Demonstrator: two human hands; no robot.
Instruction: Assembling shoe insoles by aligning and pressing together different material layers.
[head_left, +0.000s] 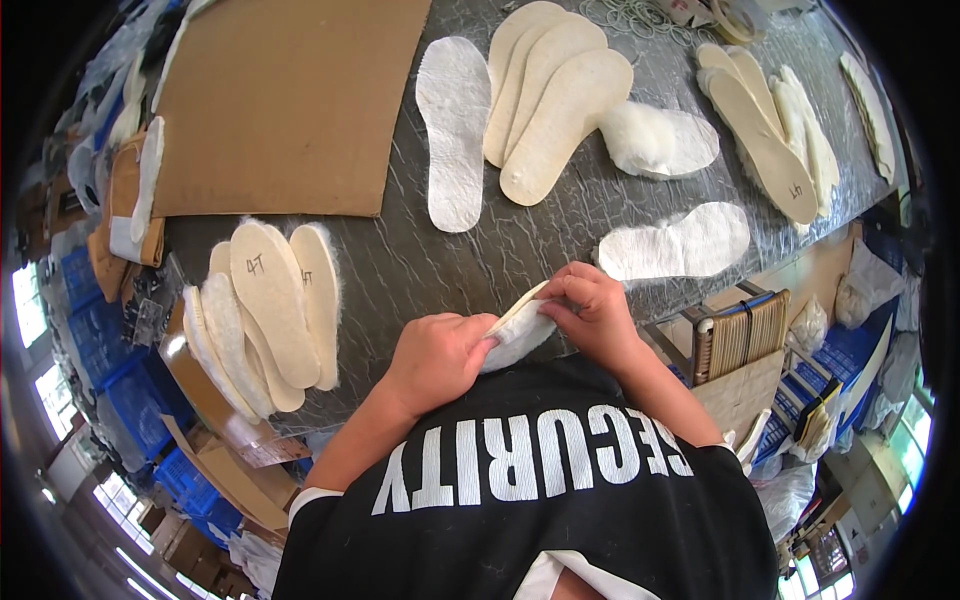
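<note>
Both hands (pixel 520 325) at insole (pixel 518 330) edge

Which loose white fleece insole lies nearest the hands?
The white fleece insole lying crosswise just beyond the right hand; the others sit farther up the table.

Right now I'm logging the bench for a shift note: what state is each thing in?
Held insole: gripped by both hands, tilted, off the table.
Left hand: grip shut on its lower end.
Right hand: pinching its upper edge.
Left stack: fanned, smooth side up.
Cardboard: flat.
</note>
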